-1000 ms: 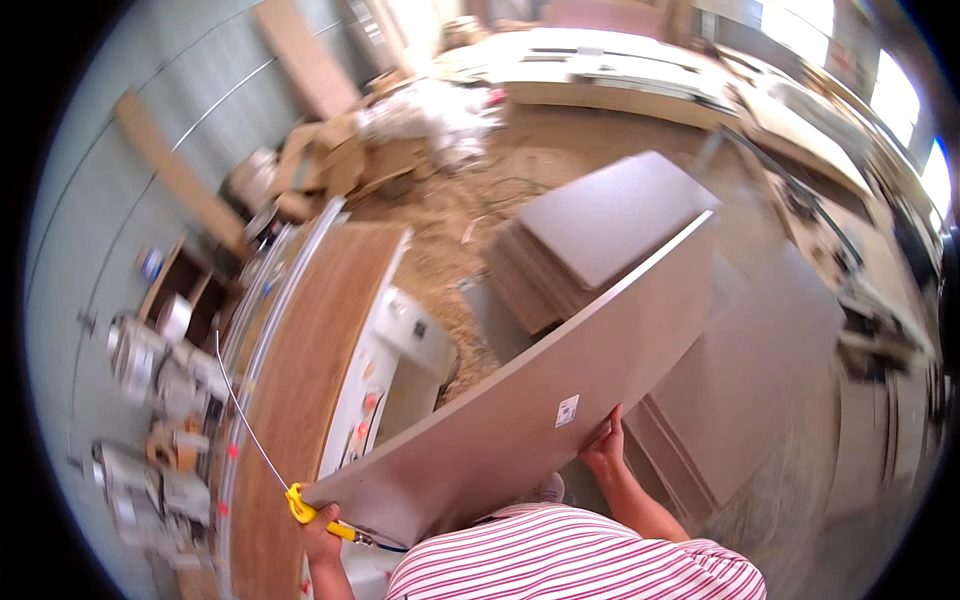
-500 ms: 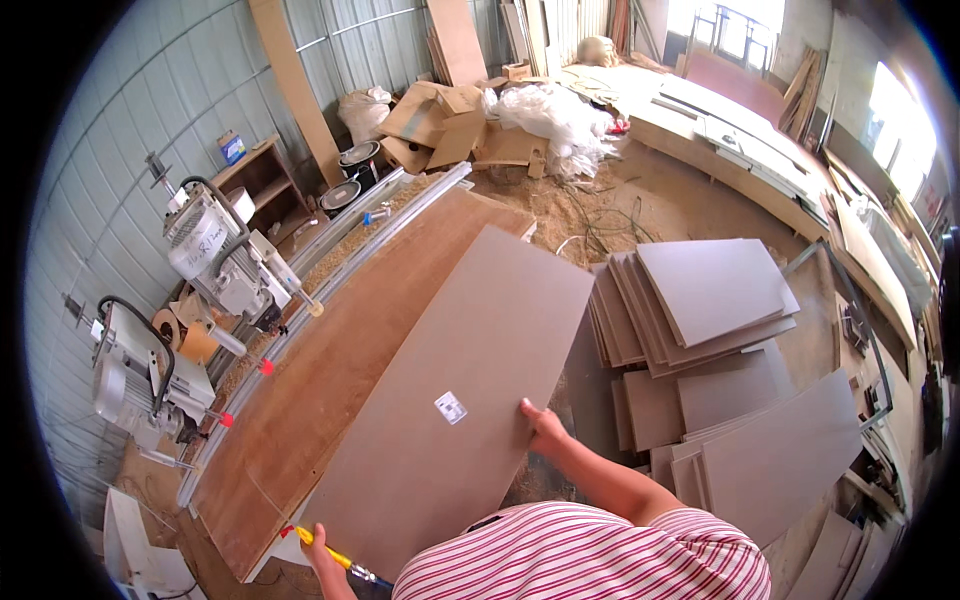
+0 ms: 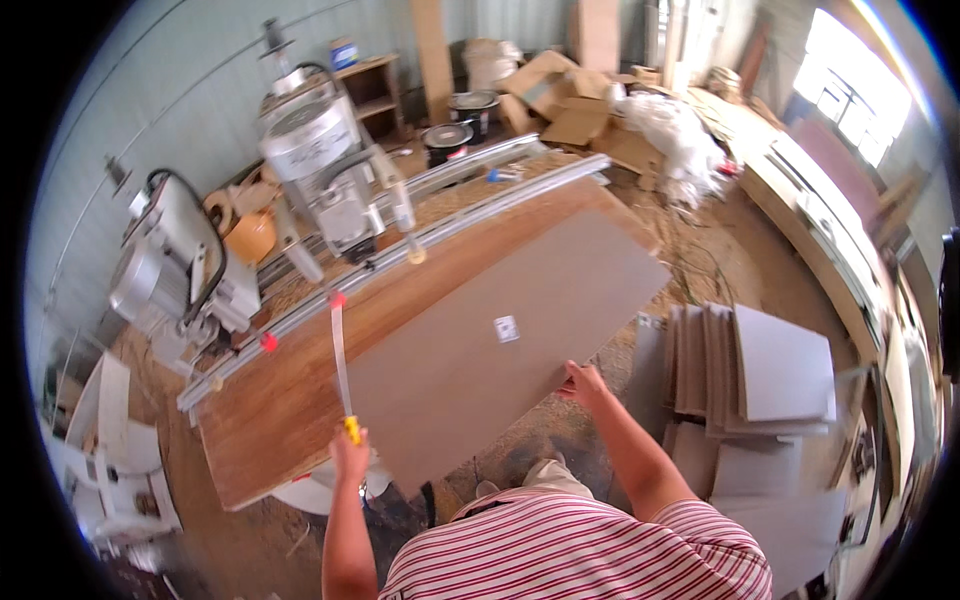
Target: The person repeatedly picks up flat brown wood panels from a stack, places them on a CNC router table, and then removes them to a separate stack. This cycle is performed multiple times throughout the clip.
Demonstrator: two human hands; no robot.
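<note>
Below the panel's [image 3: 470,385] near edge, a red-and-white striped shirt [image 3: 580,545] is seen. At the panel's left end, a yellow-handled tool [image 3: 352,430] with a long, thin, pale rod [image 3: 338,340] is gripped in the left hand [image 3: 350,457], with the fingers closed round it; whether the panel is also touched by that hand cannot be told. Right of the panel's middle, its near edge is gripped by the right hand [image 3: 582,382]. The grey-brown panel itself is laid slantwise over a wood-topped bench [image 3: 265,430], with its near side projecting past the bench's edge, and is marked by a small white label [image 3: 507,328]. To the right of the panel, grey-brown boards [image 3: 785,365] are stacked. Beyond the panel, the bench's far side is bordered by a metal rail [image 3: 520,206], and past that, to the panel's left, two grey machines [image 3: 320,150] are mounted. Farther behind the panel, two dark buckets [image 3: 447,142] are set near heaped cardboard [image 3: 580,122] and crumpled clear plastic [image 3: 660,135]. Farthest from the panel, toward the right, a bright window [image 3: 855,85] is seen.
</note>
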